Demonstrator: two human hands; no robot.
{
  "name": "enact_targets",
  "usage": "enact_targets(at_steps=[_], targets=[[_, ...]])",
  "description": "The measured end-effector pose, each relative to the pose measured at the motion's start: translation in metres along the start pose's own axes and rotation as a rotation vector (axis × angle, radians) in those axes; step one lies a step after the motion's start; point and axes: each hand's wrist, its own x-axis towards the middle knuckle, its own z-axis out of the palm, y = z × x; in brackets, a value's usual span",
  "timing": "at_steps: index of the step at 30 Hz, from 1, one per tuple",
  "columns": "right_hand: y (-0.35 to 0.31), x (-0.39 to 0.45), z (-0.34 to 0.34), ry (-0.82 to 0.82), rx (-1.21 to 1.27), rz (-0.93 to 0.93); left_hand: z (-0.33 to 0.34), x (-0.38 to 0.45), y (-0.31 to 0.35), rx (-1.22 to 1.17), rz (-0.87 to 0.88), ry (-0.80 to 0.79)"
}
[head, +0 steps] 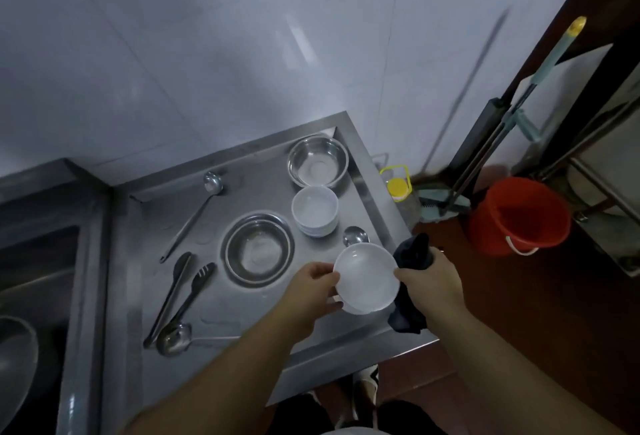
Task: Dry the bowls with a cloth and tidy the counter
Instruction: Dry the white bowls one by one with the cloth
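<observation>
Single head view, steeply down, close over steel counter (311, 341), edges perhaps wide-angle-warped

Both forearms bare, reaching forward from the near edge. Left hand (317, 284) curled, fingers (330, 277) gripping a rim on its left side. Right hand (431, 282) closed in a fist, thumb pressed toward the left, knuckles turned up.

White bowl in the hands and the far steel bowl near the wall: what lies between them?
In the head view, a stack of white bowls and a ladle's scoop lie between the held white bowl and the far steel bowl.
</observation>
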Motion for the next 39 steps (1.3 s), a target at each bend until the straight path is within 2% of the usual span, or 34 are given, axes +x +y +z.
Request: enact_targets(at_steps=[11,20,28,34,39], targets=[[0.027,0.014,0.023,-0.024,-0.124,0.012,0.005,0.049,-0.037,0.132,-0.029,0.138],[0.033,0.027,0.044,-0.017,-0.214,-0.046,0.004,0.066,-0.051,0.187,0.03,0.286],[0.033,0.022,0.041,-0.043,-0.214,-0.064,0.001,0.063,-0.051,0.218,0.047,0.275],[0.021,0.012,0.016,-0.037,-0.177,-0.083,-0.01,0.047,-0.037,0.452,0.115,0.255],[0.004,0.012,-0.003,-0.005,-0.252,-0.193,-0.026,0.025,-0.024,0.71,0.24,0.26]])
